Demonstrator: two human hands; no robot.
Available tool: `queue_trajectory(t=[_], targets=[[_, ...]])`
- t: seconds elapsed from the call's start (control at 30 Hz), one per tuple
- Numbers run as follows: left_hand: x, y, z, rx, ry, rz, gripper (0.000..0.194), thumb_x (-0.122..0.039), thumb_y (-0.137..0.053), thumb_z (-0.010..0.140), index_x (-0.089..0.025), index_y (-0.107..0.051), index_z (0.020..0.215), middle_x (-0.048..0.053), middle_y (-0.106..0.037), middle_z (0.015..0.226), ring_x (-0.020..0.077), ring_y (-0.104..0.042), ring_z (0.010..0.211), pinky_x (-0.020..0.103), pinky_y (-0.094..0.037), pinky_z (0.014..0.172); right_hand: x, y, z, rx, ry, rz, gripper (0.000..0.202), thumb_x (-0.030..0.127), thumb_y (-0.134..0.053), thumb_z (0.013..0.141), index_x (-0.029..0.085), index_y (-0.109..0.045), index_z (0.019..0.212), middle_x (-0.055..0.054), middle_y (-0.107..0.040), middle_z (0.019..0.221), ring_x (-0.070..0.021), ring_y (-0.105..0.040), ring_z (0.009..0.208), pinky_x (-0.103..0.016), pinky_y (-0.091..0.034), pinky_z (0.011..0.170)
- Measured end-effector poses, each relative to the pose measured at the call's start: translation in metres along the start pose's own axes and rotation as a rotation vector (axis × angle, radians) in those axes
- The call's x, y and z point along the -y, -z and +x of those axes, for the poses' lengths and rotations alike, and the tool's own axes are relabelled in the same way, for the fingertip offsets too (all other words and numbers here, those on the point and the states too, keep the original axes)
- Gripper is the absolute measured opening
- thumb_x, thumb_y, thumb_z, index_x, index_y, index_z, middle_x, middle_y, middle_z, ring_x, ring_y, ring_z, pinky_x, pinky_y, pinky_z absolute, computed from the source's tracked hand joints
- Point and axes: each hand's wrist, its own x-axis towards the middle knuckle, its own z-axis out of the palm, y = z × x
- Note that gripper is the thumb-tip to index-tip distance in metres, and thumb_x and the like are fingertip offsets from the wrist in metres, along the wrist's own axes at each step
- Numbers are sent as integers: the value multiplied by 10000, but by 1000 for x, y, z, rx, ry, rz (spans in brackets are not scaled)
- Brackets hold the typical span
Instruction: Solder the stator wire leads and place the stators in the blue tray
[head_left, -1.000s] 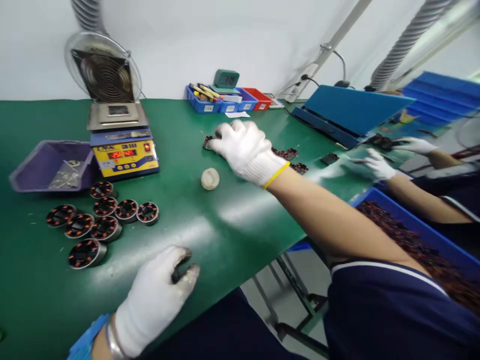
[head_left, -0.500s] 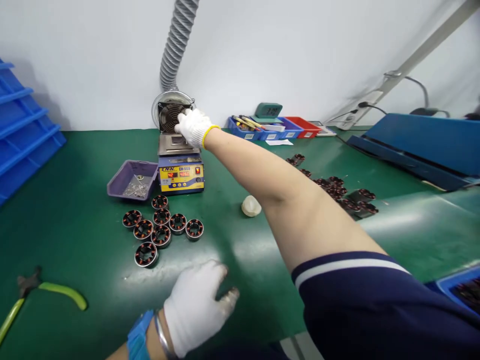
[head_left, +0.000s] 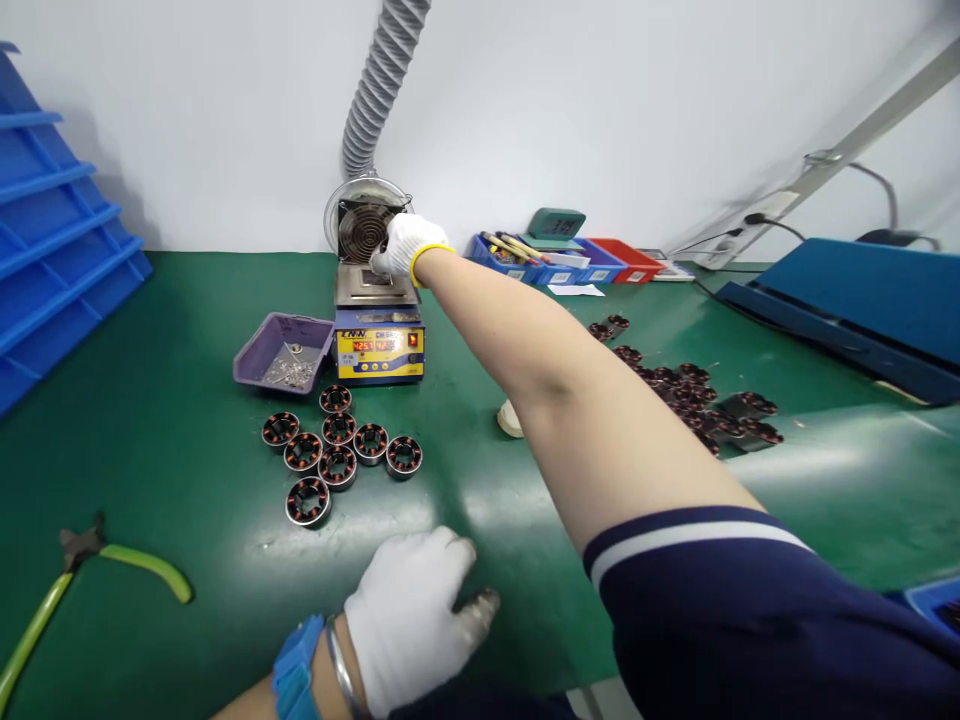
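Note:
My right hand (head_left: 405, 247), in a white glove with a yellow cuff, reaches over the metal top of the yellow and blue heating unit (head_left: 380, 352). Its fingers are bent together around something dark and small that I cannot make out. My left hand (head_left: 420, 605), also gloved and with darkened fingertips, rests low over the green table (head_left: 247, 610), thumb apart from the fingers and nothing held. Several round copper-wound cores (head_left: 308, 501) lie between my left hand and the unit. A purple tray (head_left: 247, 368) with metal bits touches the unit's left side.
Green-handled cutters (head_left: 84, 548) lie at the left, below stacked blue bins (head_left: 60, 220). A grey hose (head_left: 382, 85) rises behind the unit. Small blue and red boxes (head_left: 622, 262) stand at the wall. More cores (head_left: 686, 390) and a white round object (head_left: 510, 420) lie right.
The view has shifted, so the table's things appear further right. My right hand stays over the unit, with its fingers turned slightly; my left hand keeps about the same pose.

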Motion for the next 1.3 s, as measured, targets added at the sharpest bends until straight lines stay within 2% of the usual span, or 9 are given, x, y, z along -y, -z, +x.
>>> queue_trajectory(t=[0.2, 0.43, 0.57, 0.77, 0.87, 1.0, 1.1, 1.2, 1.3], targets=[[0, 4, 0, -59, 1, 3, 236, -426, -565, 939, -222, -674, 989, 61, -716, 933, 254, -697, 879, 347, -538, 779, -25, 19, -39, -66, -44, 276, 409, 405, -509, 925, 71, -687, 1081, -83, -701, 983, -238, -689, 1033, -378, -531, 930], [2, -6, -6, -140, -98, 34, 238, -363, -552, 929, -218, -717, 1023, 83, -760, 980, 273, -731, 872, 374, -586, 789, -52, -42, -221, 94, -189, 954, 656, 215, -725, 667, 200, -592, 1310, -37, -726, 1137, -190, -695, 992, -330, -576, 876], [7, -14, -6, -212, -162, 28, 265, -335, -550, 926, -204, -738, 1058, 97, -785, 1012, 270, -758, 877, 381, -618, 796, -40, -73, -292, 161, -253, 873, 615, 275, -783, 632, 201, -611, 1218, -54, -709, 1119, -220, -696, 985, -363, -576, 886], [9, -13, -5, -208, -118, -1, 305, -393, -543, 932, -226, -758, 1069, 72, -804, 1051, 245, -774, 937, 350, -635, 830, -33, -76, -298, 212, -5, 779, 673, 491, -838, 656, 263, -598, 1242, -64, -688, 1254, -270, -672, 1150, -416, -548, 975], [8, -12, -5, -195, -145, -15, 304, -432, -553, 929, -255, -764, 1059, 51, -806, 1052, 222, -776, 929, 309, -636, 820, -61, -57, -300, 34, 216, 742, 889, 595, -841, 618, 243, -525, 1371, -109, -599, 1422, -289, -564, 1321, -422, -463, 1114], [7, -15, -6, -220, -182, 12, 309, -450, -564, 919, -247, -760, 1045, 50, -805, 1038, 224, -781, 897, 307, -647, 777, -133, -33, -316, -358, -175, 313, 795, 557, -692, 790, 132, -490, 1431, -173, -597, 1393, -305, -532, 1314, -461, -384, 1160], [5, -16, -8, -239, -210, 18, 292, -429, -571, 917, -241, -757, 1040, 53, -806, 1025, 227, -780, 886, 316, -647, 775, -183, -32, -327, -213, -446, -124, 604, 347, -611, 855, 84, -548, 1395, -208, -657, 1288, -373, -505, 1325, -589, -250, 1190], [1, -16, -11, -238, -227, -5, 288, -405, -568, 917, -224, -752, 1044, 71, -800, 1020, 241, -774, 883, 346, -643, 789, -207, -41, -331, -43, -415, -293, 537, 217, -500, 896, 91, -552, 1415, -195, -683, 1260, -371, -475, 1367, -631, -165, 1198], [-3, -15, -12, -174, -182, -77, 294, -399, -558, 912, -217, -746, 1047, 82, -792, 1025, 264, -763, 902, 399, -631, 813, -207, -45, -332, -53, -383, -300, 528, 196, -465, 902, 123, -566, 1416, -163, -716, 1208, -342, -515, 1334, -637, -116, 1215]])
